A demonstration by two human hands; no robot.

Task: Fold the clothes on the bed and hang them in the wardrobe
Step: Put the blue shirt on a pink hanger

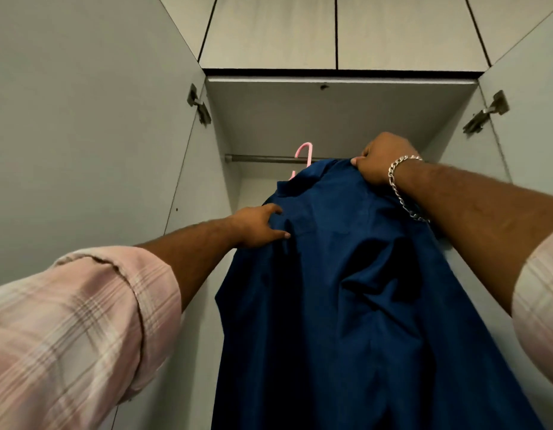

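Fingers of both hands on a blue shirt (346,274) at the wardrobe rail (259,158).
Left hand (259,226) lies spread on the left shoulder, fingers relaxed; pink hanger (303,156) hook sits over the rail; right hand (383,159) pinches the right shoulder. This shirt looks nearly hung, only straightening left. Bed not visible, so remaining clothes unknown.
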